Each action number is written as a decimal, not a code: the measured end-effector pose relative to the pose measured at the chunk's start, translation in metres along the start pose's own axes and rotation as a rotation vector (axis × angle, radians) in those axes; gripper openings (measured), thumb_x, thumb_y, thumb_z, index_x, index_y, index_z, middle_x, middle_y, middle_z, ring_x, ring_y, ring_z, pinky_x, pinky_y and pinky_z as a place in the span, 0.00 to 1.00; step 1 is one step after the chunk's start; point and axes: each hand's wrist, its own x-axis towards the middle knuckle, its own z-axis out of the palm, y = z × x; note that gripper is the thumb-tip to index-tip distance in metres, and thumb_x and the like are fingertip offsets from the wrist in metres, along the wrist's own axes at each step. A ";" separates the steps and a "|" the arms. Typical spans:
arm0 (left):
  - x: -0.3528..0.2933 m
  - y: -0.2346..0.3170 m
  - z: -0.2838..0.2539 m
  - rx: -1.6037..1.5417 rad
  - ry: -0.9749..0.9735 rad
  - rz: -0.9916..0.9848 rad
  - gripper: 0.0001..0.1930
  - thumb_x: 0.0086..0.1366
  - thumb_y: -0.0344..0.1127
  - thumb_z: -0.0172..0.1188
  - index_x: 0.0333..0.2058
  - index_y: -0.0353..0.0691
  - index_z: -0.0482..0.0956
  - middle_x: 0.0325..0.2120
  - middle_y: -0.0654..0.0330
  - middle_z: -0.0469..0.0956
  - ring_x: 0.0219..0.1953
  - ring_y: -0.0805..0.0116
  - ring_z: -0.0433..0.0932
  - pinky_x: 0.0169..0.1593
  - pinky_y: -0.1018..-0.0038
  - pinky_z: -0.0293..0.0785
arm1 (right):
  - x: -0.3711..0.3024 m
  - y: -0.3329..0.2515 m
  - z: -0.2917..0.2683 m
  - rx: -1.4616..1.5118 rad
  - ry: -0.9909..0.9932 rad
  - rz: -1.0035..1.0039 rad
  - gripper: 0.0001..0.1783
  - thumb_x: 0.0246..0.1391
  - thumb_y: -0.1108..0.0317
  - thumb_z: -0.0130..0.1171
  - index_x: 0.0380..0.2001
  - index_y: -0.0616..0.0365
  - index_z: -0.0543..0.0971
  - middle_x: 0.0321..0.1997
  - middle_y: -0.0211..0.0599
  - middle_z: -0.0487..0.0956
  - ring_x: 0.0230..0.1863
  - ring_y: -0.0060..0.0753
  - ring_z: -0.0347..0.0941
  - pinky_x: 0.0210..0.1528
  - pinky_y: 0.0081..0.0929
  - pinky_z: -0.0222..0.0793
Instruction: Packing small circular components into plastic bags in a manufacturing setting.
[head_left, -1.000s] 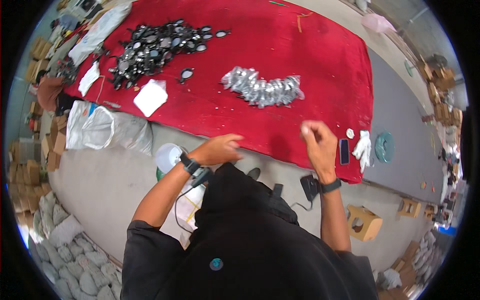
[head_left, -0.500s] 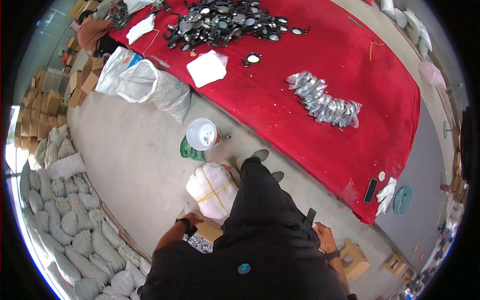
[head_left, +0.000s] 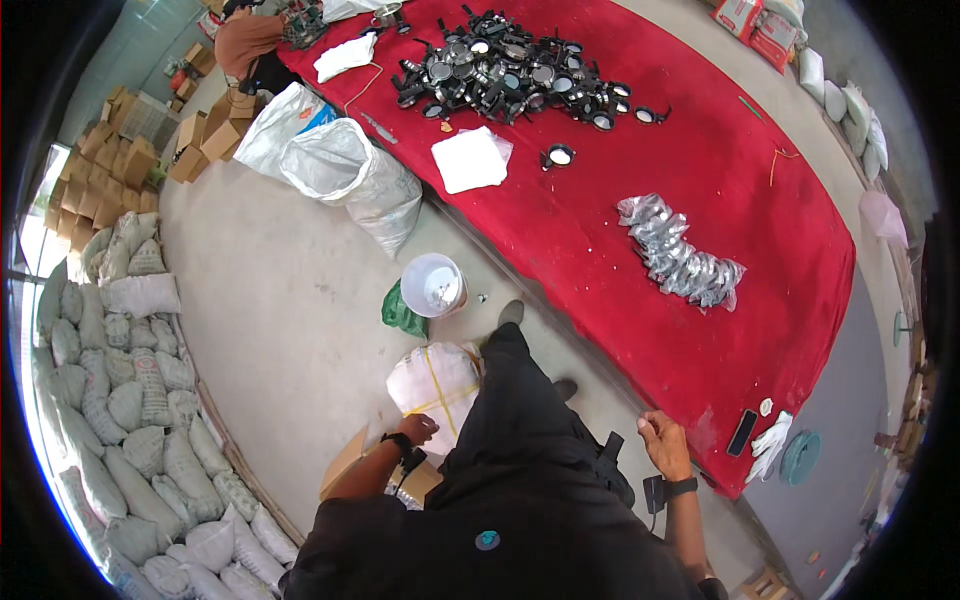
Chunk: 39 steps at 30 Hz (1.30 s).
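My left hand point(head_left: 418, 428) hangs beside a white bundle point(head_left: 436, 385) tied with yellow strap, its fingers loosely bent and nothing seen in them. Below that hand an open cardboard box point(head_left: 345, 462) is partly hidden by my arm and body. My right hand point(head_left: 666, 446) is raised near the front edge of a red-covered table point(head_left: 600, 250), apart from it, with a gap between thumb and fingers and nothing visible in it. On the table lie a row of clear-bagged metallic parts point(head_left: 685, 255), a heap of black round-framed parts point(head_left: 510, 75) and one loose such part point(head_left: 558, 156).
A white bucket point(head_left: 433, 285), a green bag point(head_left: 402, 312) and open woven sacks point(head_left: 345, 175) stand along the table. Stacked sacks point(head_left: 145, 400) line the left. A phone point(head_left: 741, 433) and white gloves point(head_left: 770, 445) lie at the table's right end. Another person point(head_left: 248, 50) works at far left.
Both hands have risen and moved forward, the left from the cardboard box toward the strapped bundle, the right from my side toward the table edge. The view has shifted, and my feet have moved.
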 end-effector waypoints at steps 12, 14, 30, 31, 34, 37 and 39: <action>0.103 0.085 -0.111 0.063 -0.062 0.052 0.15 0.65 0.49 0.67 0.40 0.45 0.89 0.26 0.60 0.87 0.27 0.70 0.86 0.37 0.70 0.83 | 0.041 -0.044 0.045 0.062 0.016 0.088 0.15 0.60 0.65 0.68 0.43 0.67 0.83 0.34 0.52 0.86 0.37 0.42 0.85 0.42 0.34 0.79; 0.126 0.105 -0.133 0.015 -0.016 0.040 0.15 0.65 0.50 0.64 0.36 0.46 0.89 0.26 0.58 0.87 0.28 0.64 0.86 0.39 0.66 0.83 | 0.063 -0.063 0.049 0.056 0.004 0.121 0.14 0.61 0.65 0.68 0.42 0.67 0.84 0.34 0.52 0.86 0.37 0.42 0.86 0.43 0.34 0.79; 0.179 0.199 -0.195 0.549 0.213 0.312 0.19 0.59 0.53 0.65 0.38 0.44 0.88 0.39 0.50 0.86 0.47 0.48 0.84 0.54 0.55 0.79 | 0.146 -0.106 0.043 0.055 0.003 0.061 0.14 0.61 0.63 0.68 0.42 0.64 0.85 0.36 0.54 0.86 0.40 0.50 0.86 0.43 0.38 0.79; 0.180 0.191 -0.187 0.574 0.244 0.281 0.23 0.54 0.55 0.71 0.43 0.47 0.88 0.43 0.52 0.86 0.50 0.50 0.83 0.57 0.56 0.78 | 0.156 -0.106 0.044 0.077 -0.017 0.001 0.14 0.60 0.64 0.68 0.42 0.64 0.84 0.38 0.54 0.86 0.41 0.52 0.86 0.44 0.39 0.79; 0.177 0.159 -0.154 0.652 0.099 0.192 0.28 0.54 0.54 0.73 0.50 0.46 0.84 0.50 0.52 0.84 0.55 0.51 0.81 0.62 0.58 0.75 | 0.187 -0.101 0.050 0.043 -0.062 -0.145 0.14 0.59 0.65 0.67 0.43 0.64 0.83 0.38 0.54 0.85 0.42 0.55 0.85 0.44 0.41 0.79; 0.175 0.167 -0.121 0.687 0.011 0.195 0.30 0.55 0.56 0.73 0.53 0.46 0.84 0.51 0.48 0.84 0.57 0.49 0.81 0.62 0.59 0.76 | 0.204 -0.107 0.051 0.045 -0.102 -0.143 0.13 0.59 0.66 0.66 0.43 0.63 0.82 0.39 0.54 0.85 0.43 0.58 0.83 0.44 0.43 0.78; 0.179 0.166 -0.106 0.695 -0.028 0.159 0.31 0.55 0.56 0.72 0.54 0.46 0.83 0.52 0.47 0.83 0.57 0.49 0.80 0.62 0.58 0.75 | 0.213 -0.123 0.047 0.056 -0.133 -0.118 0.12 0.59 0.67 0.66 0.43 0.63 0.82 0.39 0.54 0.85 0.43 0.57 0.83 0.44 0.43 0.78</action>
